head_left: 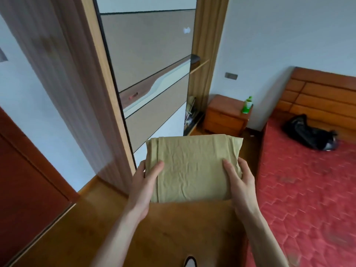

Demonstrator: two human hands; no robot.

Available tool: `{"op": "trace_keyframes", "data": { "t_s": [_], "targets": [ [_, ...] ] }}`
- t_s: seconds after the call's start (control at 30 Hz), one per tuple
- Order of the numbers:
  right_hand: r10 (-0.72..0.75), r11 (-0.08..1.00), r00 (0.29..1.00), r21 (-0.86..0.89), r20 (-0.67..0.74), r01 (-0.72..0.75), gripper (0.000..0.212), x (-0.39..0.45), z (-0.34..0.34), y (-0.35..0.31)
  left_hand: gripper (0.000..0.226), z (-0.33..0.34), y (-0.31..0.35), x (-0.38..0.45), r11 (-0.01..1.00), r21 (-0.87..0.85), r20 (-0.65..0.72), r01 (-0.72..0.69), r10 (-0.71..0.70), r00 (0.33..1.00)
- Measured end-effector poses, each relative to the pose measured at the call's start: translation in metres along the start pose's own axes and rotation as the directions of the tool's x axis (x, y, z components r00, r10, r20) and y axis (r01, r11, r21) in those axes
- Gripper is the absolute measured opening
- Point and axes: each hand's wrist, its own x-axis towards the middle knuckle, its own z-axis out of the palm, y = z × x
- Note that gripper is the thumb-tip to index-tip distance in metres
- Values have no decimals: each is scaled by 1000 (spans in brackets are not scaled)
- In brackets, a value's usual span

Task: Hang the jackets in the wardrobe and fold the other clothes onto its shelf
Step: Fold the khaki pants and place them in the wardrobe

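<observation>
The left hand (pixel 143 183) and right hand (pixel 241 182) each grip one side of a folded yellow-green cloth bundle (pixel 192 168) held over the wooden floor (pixel 173 228).

A green bottle (pixel 247 105) stands on a wooden nightstand (pixel 225 115) beside the bed (pixel 308 189). A black bag (pixel 308 133) lies on its red cover

Both forearms are reaching forward; the left hand (pixel 143 181) and right hand (pixel 241 180) are gripping opposite sides of the folded khaki garment (pixel 192 168), thumbs on top.
</observation>
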Motion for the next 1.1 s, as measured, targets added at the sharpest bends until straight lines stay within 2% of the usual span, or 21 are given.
{"op": "trace_keyframes", "data": {
  "t_s": [0.2,0.37,0.5,0.8,0.93,1.1],
  "targets": [
    [23,1000,989,-3,-144,-24,57,52,-31,9,32,57,-10,67,997,34,130,67,-71,989],
    [31,1000,981,10,-194,-29,54,113,-49,15,33,106,-11,121,993,101,203,54,-74,976],
    [38,999,976,12,-216,-37,65,171,-59,18,33,146,-1,175,986,161,217,44,-78,973],
    [14,999,974,51,-228,-2,47,297,-66,6,30,223,19,285,986,164,225,14,-51,973],
    [19,998,970,55,-244,-6,55,343,-63,4,31,247,21,330,986,163,225,22,-59,973],
    [31,998,961,56,-274,-16,52,415,-55,12,31,278,20,403,983,181,223,21,-62,973]
  ]
}}
